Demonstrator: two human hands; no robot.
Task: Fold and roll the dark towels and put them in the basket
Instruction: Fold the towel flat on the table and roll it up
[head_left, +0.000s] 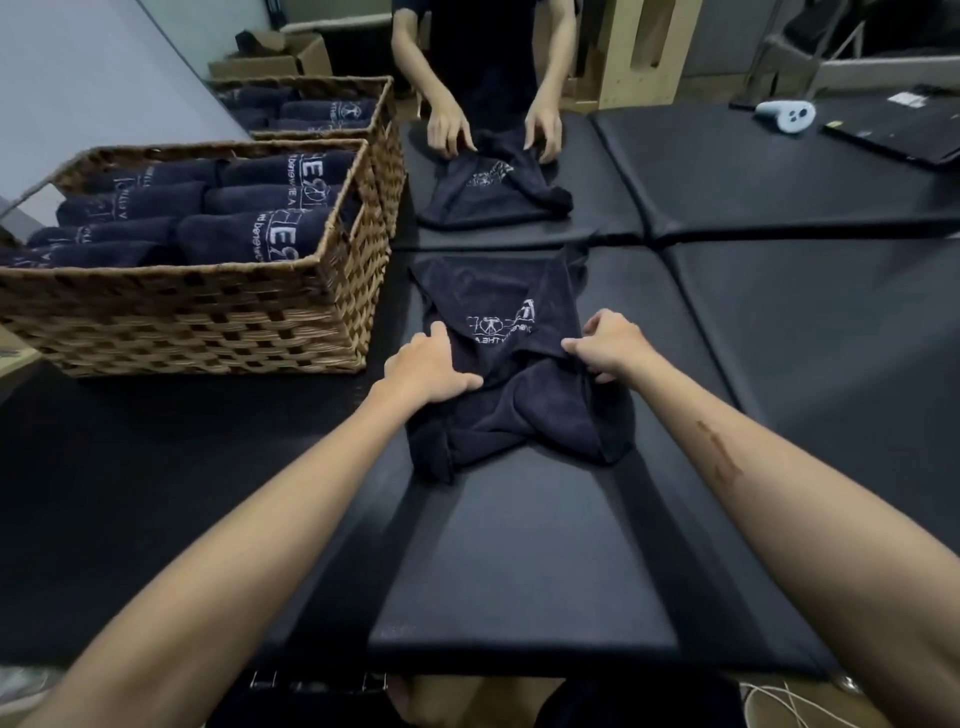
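Towel (498, 364) lies on the tabletop (519, 561); your left hand (426, 366) presses it flat-fingered, your right hand (608, 345) pinches a fold.

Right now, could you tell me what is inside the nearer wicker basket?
The nearer wicker basket holds rolled dark towels with pale lettering, lying in two rows. Whatever lies beneath that top layer is covered and cannot be seen.

Two wicker baskets (208, 312) upper left, two flat dark towels (498, 312) centre, one white controller (784, 115) upper right.
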